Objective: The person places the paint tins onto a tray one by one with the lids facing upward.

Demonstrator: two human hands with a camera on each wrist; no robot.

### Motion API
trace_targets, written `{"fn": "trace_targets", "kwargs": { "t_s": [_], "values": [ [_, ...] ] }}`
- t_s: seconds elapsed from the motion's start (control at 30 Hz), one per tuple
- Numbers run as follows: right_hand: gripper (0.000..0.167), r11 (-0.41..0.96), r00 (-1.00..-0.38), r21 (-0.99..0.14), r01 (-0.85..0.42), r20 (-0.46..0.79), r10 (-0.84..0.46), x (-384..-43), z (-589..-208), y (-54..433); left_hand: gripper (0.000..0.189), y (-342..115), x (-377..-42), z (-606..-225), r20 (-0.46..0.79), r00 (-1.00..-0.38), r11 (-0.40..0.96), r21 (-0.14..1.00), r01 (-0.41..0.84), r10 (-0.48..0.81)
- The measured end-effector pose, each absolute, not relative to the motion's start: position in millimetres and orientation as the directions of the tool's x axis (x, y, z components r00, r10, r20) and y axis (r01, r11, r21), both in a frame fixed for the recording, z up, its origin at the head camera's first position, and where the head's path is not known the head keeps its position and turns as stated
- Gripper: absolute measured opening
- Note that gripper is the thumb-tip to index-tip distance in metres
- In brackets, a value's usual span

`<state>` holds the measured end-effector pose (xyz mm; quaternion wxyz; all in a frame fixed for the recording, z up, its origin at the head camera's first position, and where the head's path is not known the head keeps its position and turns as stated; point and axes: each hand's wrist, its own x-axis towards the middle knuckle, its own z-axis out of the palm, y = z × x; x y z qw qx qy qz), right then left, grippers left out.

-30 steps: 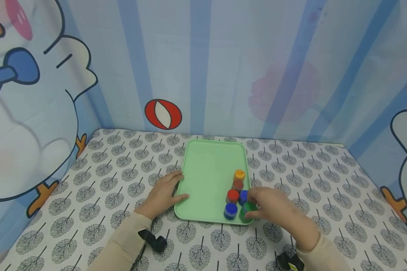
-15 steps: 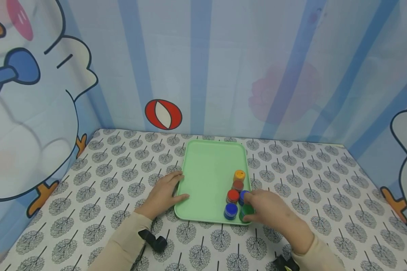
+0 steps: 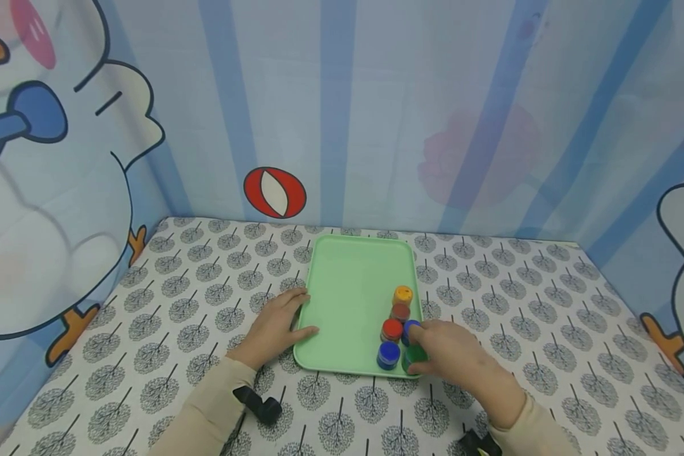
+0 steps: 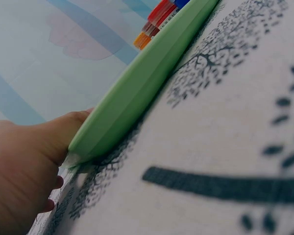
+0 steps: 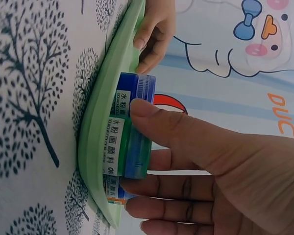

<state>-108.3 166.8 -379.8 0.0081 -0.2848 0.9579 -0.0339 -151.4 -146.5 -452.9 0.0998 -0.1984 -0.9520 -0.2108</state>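
Observation:
Several small paint jars stand together along the right side of a light green tray (image 3: 353, 278). My right hand (image 3: 453, 351) holds the green paint jar (image 5: 137, 149) at the tray's near right corner, thumb on one side of its lid and fingers on the other. Beside it are a blue-lidded jar (image 3: 388, 354), a red one (image 3: 391, 329) and a second blue one (image 3: 411, 332), partly hidden by my fingers. Brown (image 3: 400, 311) and orange (image 3: 402, 295) jars line up behind. My left hand (image 3: 273, 326) grips the tray's left rim, its thumb lying over the edge.
The tray lies on a table with a tree-print cloth (image 3: 205, 304). A cartoon-printed curtain (image 3: 376, 114) rises behind the table and at both sides. Black wrist-camera mounts (image 3: 256, 405) sit at both sleeves.
My right hand has shifted slightly left with the green jar, bringing it closer to the near blue jar; over the last half second it barely moves. My left hand stays at the rim.

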Motion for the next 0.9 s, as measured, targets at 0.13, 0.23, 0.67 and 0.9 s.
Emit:
{"fn": "trace_targets", "kwargs": {
  "t_s": [0.13, 0.23, 0.67, 0.9],
  "values": [
    [0.035, 0.827, -0.832, -0.099, -0.553, 0.003, -0.555, -107.2, -374.8, 168.7, 0.071, -146.2, -151.8, -452.3, 0.273, -0.901, 0.835, 0.356, 0.419, 0.336],
    [0.034, 0.828, -0.835, -0.126, -0.546, -0.004, -0.551, -106.3, -371.2, 170.4, 0.071, -146.0, -152.0, -452.4, 0.274, -0.901, 0.835, 0.354, 0.420, 0.337],
    [0.032, 0.838, -0.855, -0.211, -0.503, -0.022, -0.518, -107.1, -363.6, 177.9, 0.071, -146.1, -151.0, -453.5, 0.262, -0.905, 0.829, 0.375, 0.415, 0.334],
    [0.028, 0.847, -0.869, -0.222, -0.484, 0.006, -0.495, -111.1, -364.6, 190.4, 0.070, -145.3, -150.6, -450.4, 0.265, -0.903, 0.829, 0.370, 0.420, 0.339]
  ]
}}
